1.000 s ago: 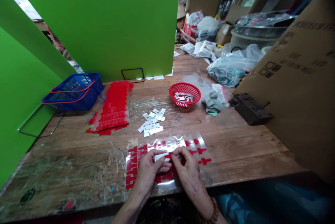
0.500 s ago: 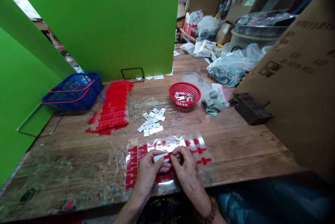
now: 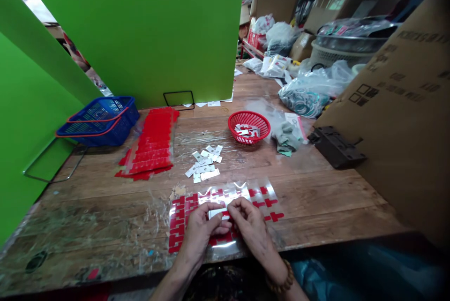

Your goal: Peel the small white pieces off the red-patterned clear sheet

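My right hand [image 3: 250,227] edged left; both hands (left hand [image 3: 200,228] too) pinched the white strip [image 3: 218,212] between fingertips, over the sticker sheet [image 3: 225,216].

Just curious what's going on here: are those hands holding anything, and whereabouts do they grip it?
Both hold a small white strip over the red sticker sheet: left hand pinches its left end, right hand its right end.
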`<move>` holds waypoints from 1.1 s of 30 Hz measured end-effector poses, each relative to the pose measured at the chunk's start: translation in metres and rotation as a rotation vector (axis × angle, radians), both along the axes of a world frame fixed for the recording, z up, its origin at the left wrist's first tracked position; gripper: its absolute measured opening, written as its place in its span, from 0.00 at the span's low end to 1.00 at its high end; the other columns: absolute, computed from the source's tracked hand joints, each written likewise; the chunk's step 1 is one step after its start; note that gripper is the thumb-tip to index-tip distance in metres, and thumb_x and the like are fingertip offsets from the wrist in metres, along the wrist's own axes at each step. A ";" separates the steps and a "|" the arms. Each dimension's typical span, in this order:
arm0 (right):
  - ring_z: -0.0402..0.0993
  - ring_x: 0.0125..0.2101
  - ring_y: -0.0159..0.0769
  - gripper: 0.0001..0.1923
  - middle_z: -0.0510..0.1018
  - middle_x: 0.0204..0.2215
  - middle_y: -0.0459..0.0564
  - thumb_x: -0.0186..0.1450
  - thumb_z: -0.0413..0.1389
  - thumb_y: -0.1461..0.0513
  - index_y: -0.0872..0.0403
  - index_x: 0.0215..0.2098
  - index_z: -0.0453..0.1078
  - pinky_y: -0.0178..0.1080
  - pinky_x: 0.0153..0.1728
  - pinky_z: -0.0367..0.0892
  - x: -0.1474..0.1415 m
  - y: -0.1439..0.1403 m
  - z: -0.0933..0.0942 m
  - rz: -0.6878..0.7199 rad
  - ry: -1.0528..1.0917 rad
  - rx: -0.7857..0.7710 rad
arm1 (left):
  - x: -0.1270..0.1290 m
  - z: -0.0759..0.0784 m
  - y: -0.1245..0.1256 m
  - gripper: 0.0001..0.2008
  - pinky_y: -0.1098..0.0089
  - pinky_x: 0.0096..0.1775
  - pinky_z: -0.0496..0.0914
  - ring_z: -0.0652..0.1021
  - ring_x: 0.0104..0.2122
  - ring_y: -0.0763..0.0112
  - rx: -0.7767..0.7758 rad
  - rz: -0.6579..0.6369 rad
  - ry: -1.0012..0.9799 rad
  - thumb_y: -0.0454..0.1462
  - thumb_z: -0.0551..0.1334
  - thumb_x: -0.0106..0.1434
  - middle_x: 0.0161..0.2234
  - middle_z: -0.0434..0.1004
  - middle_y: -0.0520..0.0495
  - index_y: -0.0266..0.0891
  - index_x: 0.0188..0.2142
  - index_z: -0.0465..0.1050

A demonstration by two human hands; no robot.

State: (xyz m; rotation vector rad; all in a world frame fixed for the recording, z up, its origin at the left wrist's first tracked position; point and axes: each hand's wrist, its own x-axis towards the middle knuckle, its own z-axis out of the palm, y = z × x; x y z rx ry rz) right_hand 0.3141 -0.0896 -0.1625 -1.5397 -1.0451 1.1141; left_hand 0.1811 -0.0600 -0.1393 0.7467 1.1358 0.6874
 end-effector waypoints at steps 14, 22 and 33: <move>0.67 0.26 0.28 0.16 0.73 0.25 0.43 0.54 0.63 0.59 0.55 0.39 0.68 0.30 0.28 0.62 0.006 -0.005 -0.005 0.136 0.480 -0.026 | -0.008 0.007 0.005 0.11 0.75 0.27 0.72 0.77 0.22 0.72 -0.135 0.018 -0.163 0.30 0.64 0.52 0.21 0.77 0.44 0.30 0.37 0.69; 0.68 0.25 0.29 0.14 0.73 0.23 0.44 0.59 0.57 0.57 0.55 0.41 0.68 0.32 0.27 0.63 0.004 -0.010 -0.005 0.134 0.345 0.002 | -0.011 0.001 0.005 0.11 0.77 0.23 0.69 0.75 0.19 0.75 -0.207 -0.001 -0.263 0.28 0.64 0.51 0.21 0.76 0.44 0.30 0.36 0.68; 0.72 0.33 0.37 0.20 0.76 0.33 0.50 0.56 0.60 0.54 0.53 0.45 0.68 0.37 0.35 0.67 -0.001 -0.008 -0.011 0.099 0.392 -0.005 | -0.009 -0.002 0.005 0.11 0.76 0.26 0.70 0.76 0.21 0.73 -0.189 0.058 -0.288 0.29 0.63 0.50 0.21 0.76 0.45 0.31 0.36 0.69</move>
